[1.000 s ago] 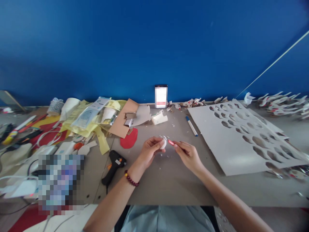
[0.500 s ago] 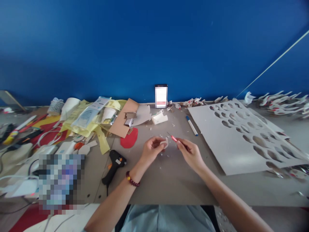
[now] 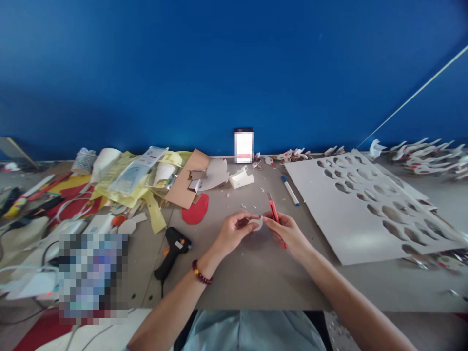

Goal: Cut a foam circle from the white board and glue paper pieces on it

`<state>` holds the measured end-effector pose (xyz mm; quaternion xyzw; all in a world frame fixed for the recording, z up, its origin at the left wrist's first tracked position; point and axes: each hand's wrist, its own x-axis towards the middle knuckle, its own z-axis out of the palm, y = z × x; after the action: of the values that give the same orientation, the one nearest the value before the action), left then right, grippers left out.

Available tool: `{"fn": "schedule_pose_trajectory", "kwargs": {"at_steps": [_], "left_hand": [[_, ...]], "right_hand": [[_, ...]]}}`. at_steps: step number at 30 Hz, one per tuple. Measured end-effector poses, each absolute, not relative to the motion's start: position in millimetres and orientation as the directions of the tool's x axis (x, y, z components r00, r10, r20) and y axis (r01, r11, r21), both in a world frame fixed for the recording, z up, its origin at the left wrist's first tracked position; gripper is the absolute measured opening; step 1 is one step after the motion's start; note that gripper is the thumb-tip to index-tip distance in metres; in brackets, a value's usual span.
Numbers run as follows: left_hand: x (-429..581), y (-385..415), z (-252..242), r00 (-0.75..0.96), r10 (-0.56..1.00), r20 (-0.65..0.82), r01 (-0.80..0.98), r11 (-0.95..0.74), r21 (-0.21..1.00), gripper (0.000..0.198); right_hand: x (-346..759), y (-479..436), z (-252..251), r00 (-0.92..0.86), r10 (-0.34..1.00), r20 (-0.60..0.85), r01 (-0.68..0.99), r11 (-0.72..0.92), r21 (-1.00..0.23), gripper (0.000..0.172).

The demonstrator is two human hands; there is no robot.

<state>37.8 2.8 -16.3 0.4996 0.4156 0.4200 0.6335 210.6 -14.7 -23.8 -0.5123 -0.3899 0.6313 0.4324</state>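
Note:
My left hand (image 3: 234,230) pinches a small white foam cut-out (image 3: 256,224) just above the grey table (image 3: 256,273). My right hand (image 3: 287,234) is closed round a red craft knife (image 3: 273,212), whose blade end points up and away from me. The fingertips of my right hand also touch the cut-out, so both hands meet at it. A dark red bead bracelet (image 3: 201,273) sits on my left wrist. Tiny white scraps lie on the table under my hands.
A black glue gun (image 3: 171,251) lies left of my left arm. A large white board with leaf-shaped holes (image 3: 369,209) fills the right. A blue-capped marker (image 3: 290,190), a red shape (image 3: 196,210), cardboard and yellow paper clutter, and a standing phone (image 3: 243,145) lie beyond.
My right hand has turned the knife from pointing left at the cut-out to pointing up and away. Both hands have shifted slightly right and closed together on the cut-out.

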Motion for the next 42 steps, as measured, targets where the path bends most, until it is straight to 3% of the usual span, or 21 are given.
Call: {"fn": "schedule_pose_trajectory", "kwargs": {"at_steps": [8, 15, 28, 38, 42], "left_hand": [[34.2, 4.1, -12.1, 0.242, 0.958, -0.154, -0.134, 0.190, 0.973, 0.038], [37.5, 3.8, -15.8, 0.290, 0.941, -0.173, -0.212, 0.240, 0.947, 0.040], [37.5, 7.3, -19.8, 0.176, 0.974, -0.141, -0.233, 0.180, 0.956, 0.038], [39.9, 5.0, -21.3, 0.291, 0.948, -0.126, -0.266, 0.207, 0.942, 0.046], [38.1, 7.4, -26.3, 0.240, 0.964, -0.117, -0.229, 0.174, 0.958, 0.049]], "right_hand": [[212.9, -13.2, -27.4, -0.111, 0.941, -0.320, -0.243, -0.337, -0.910, 0.032], [213.8, -13.0, -34.6, -0.143, 0.932, -0.333, -0.274, -0.361, -0.892, 0.030], [207.9, -17.8, -20.4, -0.110, 0.935, -0.338, -0.072, -0.347, -0.935, 0.037], [207.6, -17.5, -22.2, -0.114, 0.946, -0.303, 0.005, -0.304, -0.953, 0.040], [208.3, -17.5, -22.7, -0.118, 0.961, -0.251, 0.084, -0.242, -0.967, 0.039]]}}
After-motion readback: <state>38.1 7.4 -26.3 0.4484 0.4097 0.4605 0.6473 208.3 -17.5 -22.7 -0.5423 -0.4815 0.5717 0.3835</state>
